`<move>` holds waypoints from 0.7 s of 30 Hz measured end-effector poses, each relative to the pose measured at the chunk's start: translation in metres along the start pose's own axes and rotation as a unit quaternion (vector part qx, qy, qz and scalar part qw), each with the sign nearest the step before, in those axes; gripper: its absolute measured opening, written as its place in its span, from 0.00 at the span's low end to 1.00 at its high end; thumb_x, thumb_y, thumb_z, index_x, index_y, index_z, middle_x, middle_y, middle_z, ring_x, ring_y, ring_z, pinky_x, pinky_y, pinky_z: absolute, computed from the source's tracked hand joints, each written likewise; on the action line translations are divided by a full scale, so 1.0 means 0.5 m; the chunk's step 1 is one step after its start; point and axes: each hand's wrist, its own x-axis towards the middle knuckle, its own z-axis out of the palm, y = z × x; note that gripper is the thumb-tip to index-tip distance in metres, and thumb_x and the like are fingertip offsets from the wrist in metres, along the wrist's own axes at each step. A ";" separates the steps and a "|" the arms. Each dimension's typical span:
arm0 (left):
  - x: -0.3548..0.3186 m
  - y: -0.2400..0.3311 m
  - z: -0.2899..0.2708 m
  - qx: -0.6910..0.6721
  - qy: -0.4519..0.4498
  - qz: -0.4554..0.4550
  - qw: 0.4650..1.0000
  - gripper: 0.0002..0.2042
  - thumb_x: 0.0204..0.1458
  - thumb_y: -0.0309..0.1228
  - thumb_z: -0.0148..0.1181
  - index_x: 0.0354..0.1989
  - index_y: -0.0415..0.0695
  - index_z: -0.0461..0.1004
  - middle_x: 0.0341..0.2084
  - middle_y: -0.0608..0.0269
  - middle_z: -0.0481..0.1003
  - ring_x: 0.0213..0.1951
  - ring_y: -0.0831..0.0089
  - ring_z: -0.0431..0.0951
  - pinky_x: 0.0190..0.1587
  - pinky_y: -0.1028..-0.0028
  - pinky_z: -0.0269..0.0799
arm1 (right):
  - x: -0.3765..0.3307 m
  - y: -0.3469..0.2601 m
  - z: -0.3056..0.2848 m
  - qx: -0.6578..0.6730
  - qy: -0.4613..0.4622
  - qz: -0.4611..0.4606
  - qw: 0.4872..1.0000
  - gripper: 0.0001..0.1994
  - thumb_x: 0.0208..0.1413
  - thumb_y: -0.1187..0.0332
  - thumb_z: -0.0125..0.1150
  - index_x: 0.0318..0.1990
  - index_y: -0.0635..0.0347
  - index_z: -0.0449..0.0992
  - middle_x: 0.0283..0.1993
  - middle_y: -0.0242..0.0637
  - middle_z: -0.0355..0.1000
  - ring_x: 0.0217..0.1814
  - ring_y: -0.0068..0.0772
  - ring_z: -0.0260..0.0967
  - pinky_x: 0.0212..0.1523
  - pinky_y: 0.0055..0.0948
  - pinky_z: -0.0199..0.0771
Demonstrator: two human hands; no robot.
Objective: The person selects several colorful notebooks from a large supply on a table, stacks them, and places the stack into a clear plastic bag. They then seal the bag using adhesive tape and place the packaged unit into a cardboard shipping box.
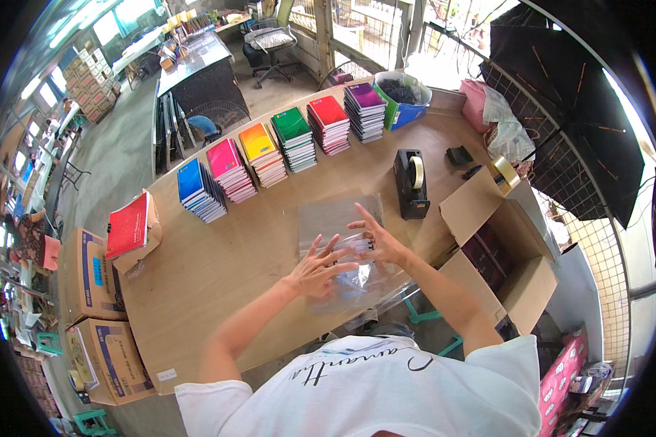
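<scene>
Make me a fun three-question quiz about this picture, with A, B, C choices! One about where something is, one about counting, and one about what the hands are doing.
1. Where is the black tape dispenser?
A. On the table, right of the hands
B. On the floor
C. On the blue stack

2. How many notebook stacks form the row?
A. Two
B. Six
C. Ten

3. How are the left hand and right hand?
A. Fists
B. Holding scissors
C. Open, fingers spread on clear plastic bags

Answers: 1 A, it stands on the wood beside the cardboard box. 2 B, blue, pink, orange, green, red, purple. 3 C, both palms lie flat on the plastic.
</scene>
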 end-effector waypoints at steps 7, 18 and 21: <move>-0.054 0.037 0.051 -0.107 0.317 -0.080 0.939 0.32 0.31 0.20 0.56 0.53 0.48 0.61 0.58 0.57 0.62 0.61 0.56 0.59 0.66 0.48 0.44 | -0.038 -0.143 -0.048 -0.322 -0.105 -0.088 0.937 0.27 0.40 0.78 0.61 0.52 0.50 0.71 0.51 0.33 0.70 0.35 0.37 0.72 0.37 0.30 0.72; -0.056 -0.003 0.049 -0.042 0.219 -0.075 0.972 0.37 0.29 0.26 0.59 0.58 0.51 0.63 0.58 0.66 0.64 0.61 0.63 0.59 0.67 0.49 0.41 | 0.043 -0.147 -0.067 -0.497 -0.251 -0.186 0.810 0.11 0.42 0.72 0.61 0.37 0.54 0.77 0.41 0.33 0.73 0.36 0.40 0.73 0.34 0.38 0.72; -0.052 0.001 0.048 -0.058 0.179 -0.053 0.981 0.37 0.29 0.27 0.61 0.58 0.51 0.64 0.60 0.70 0.62 0.62 0.64 0.58 0.68 0.48 0.36 | 0.042 -0.193 -0.031 -0.462 -0.065 -0.235 0.853 0.08 0.41 0.71 0.64 0.32 0.56 0.76 0.39 0.35 0.73 0.38 0.41 0.73 0.37 0.37 0.72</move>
